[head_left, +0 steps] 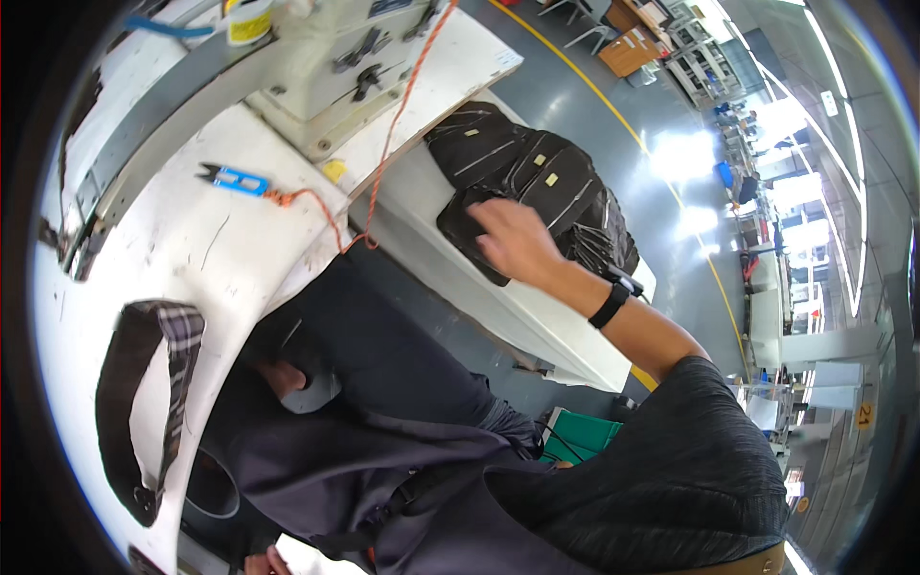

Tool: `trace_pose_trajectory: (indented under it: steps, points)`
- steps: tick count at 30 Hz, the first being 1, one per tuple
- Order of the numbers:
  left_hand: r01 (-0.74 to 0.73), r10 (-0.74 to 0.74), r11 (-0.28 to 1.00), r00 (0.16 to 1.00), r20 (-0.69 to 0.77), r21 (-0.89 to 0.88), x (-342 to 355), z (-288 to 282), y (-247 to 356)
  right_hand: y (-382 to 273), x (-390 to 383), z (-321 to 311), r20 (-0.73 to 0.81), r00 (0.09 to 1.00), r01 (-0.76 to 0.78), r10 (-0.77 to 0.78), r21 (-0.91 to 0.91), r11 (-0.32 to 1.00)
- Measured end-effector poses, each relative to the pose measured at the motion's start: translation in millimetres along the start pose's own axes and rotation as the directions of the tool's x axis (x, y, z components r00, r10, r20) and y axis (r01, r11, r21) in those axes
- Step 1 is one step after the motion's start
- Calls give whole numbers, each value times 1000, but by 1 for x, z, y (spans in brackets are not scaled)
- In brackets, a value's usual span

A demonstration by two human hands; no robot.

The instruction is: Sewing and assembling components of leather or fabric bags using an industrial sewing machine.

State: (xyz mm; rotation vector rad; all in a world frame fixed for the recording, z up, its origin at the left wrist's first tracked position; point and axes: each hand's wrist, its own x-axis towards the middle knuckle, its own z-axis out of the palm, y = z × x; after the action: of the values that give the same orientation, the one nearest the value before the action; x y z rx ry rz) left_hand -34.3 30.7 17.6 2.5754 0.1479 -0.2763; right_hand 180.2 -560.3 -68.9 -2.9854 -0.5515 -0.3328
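My right hand (513, 240) reaches over a pile of black bags (537, 163) on a white side table, fingers loosely apart at the near bag's dark flap. At the bottom edge, my left hand (266, 563) is mostly cut off, its fingers curled beside a white item (311, 558); what they hold is unclear. Blue thread snips (235, 179) on an orange cord (383, 163) lie on the white worktop (249, 230). A dark strap loop with plaid lining (129, 393) rests at the worktop's left.
A machine (326, 86) with a yellow-labelled container (247, 24) stands at upper left. My legs (364, 335) are below the worktop edge, near a green item (580, 436) on the floor. A walkway with yellow lines (613, 105) runs past distant workstations (757, 240) to the right.
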Motion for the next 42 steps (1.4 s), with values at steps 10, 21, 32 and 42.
trace_pose_trajectory:
  steps: [10, 21, 32, 42]
  points:
    - [-168, 153, 985, 947, 282, 31, 28, 41, -12, 119, -61, 9, -93, 687, -724, 721, -177, 667]
    - [-194, 179, 981, 937, 301, 20, 19, 46, -21, 133, -36, 5, 71, 38, -988, 997, 151, 27]
    - [-124, 94, 989, 945, 314, 77, -10, 44, -10, 101, -15, 32, -160, 519, -850, 840, 6, 526]
    - [-127, 119, 992, 968, 222, 24, -22, 49, -14, 118, 14, 46, 3, 340, -936, 940, 102, 338]
